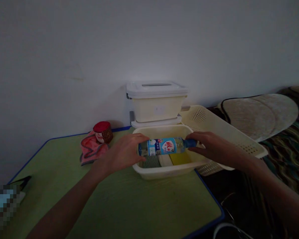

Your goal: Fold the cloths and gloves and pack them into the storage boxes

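Hazards, left to right. Left hand (pixel 127 150): curled round the base end of a labelled bottle (pixel 164 146), which lies near-level over the cream tub (pixel 161 172); should this grip loosen first, we judge the base would drop onto the contents. Right hand (pixel 207 142): fingers closed on the blue cap end; we would expect a leak if the cap is loose, and we cannot tell whether it is. Table's right edge: the tub stands close by, so a sideways knock might unseat it.

Containers, left to right. Red-lidded canister (pixel 103 131), beside a pink cloth (pixel 91 147): contents hidden. Lidded box (pixel 158 108), behind the tub: shut, contents unseen. Tub, open: we list a green textured piece (pixel 151 162), a white piece (pixel 165 160) and a yellow piece (pixel 181 158). Perforated basket (pixel 221 131): interior partly hidden by the right hand and arm.
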Demonstrator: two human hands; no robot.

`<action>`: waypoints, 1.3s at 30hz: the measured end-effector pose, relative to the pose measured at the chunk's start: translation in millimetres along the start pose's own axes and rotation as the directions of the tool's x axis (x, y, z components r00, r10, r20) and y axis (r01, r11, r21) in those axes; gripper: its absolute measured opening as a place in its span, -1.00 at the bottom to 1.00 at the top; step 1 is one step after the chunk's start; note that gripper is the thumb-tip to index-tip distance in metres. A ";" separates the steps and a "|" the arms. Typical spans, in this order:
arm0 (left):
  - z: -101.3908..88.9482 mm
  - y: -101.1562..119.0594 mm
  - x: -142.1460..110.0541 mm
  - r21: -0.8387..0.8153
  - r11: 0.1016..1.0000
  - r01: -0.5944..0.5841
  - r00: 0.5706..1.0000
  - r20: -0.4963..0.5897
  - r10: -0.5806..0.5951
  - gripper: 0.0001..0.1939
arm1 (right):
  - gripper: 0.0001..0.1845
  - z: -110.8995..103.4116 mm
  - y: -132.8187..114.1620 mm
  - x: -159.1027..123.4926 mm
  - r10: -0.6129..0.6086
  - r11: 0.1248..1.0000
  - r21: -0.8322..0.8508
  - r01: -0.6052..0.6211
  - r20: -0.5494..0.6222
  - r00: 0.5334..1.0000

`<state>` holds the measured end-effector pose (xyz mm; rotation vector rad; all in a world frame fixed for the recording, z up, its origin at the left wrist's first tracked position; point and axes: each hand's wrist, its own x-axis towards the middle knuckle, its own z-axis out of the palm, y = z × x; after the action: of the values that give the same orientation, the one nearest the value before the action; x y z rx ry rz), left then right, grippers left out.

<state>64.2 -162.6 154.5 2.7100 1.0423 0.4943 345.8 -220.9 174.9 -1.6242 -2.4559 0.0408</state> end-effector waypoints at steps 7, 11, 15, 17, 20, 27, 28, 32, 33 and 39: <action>13.2 1.6 22.4 0.206 0.978 0.020 0.979 0.194 -0.060 -0.57 | -0.83 24.5 2.8 21.4 0.074 0.965 -0.260 -0.030 0.161 0.984; 20.1 6.7 31.0 0.280 0.958 -0.068 0.953 0.303 -0.020 -0.63 | -0.80 30.2 -2.0 27.2 0.109 0.923 -0.382 -0.040 0.159 0.981; 25.8 8.1 35.0 0.314 0.940 -0.129 0.932 0.361 0.007 -0.72 | -0.81 32.9 -4.8 30.3 0.113 0.892 -0.451 -0.005 0.211 0.971; 26.4 8.6 35.5 0.314 0.938 -0.148 0.927 0.374 0.021 -0.74 | -0.81 34.4 -4.3 31.3 0.082 0.883 -0.468 0.039 0.236 0.968; 24.8 11.2 35.9 0.312 0.932 -0.184 0.913 0.405 0.044 -0.78 | -0.79 38.0 -2.4 31.8 0.047 0.876 -0.475 0.086 0.262 0.964; 21.3 16.4 38.7 0.350 0.918 -0.188 0.882 0.470 0.001 -0.85 | -0.79 43.5 0.0 30.4 0.015 0.886 -0.449 0.117 0.279 0.960; 21.5 16.1 38.8 0.343 0.920 -0.189 0.888 0.459 0.011 -0.85 | -0.79 43.6 0.3 30.2 0.007 0.883 -0.452 0.123 0.276 0.961; 22.2 15.2 38.2 0.340 0.922 -0.187 0.893 0.449 0.016 -0.84 | -0.80 44.4 1.5 29.8 0.005 0.879 -0.461 0.123 0.267 0.964; 22.2 15.2 38.0 0.339 0.922 -0.186 0.890 0.455 0.012 -0.84 | -0.81 44.5 1.4 29.7 0.012 0.879 -0.462 0.116 0.266 0.964; 21.4 16.5 37.2 0.321 0.927 -0.196 0.870 0.492 0.014 -0.82 | -0.80 41.4 -5.2 30.2 0.093 0.895 -0.444 0.046 0.285 0.954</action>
<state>108.2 -150.8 148.4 2.9731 0.9086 -0.4019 322.2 -191.9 139.5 -1.9538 -2.8329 -0.3240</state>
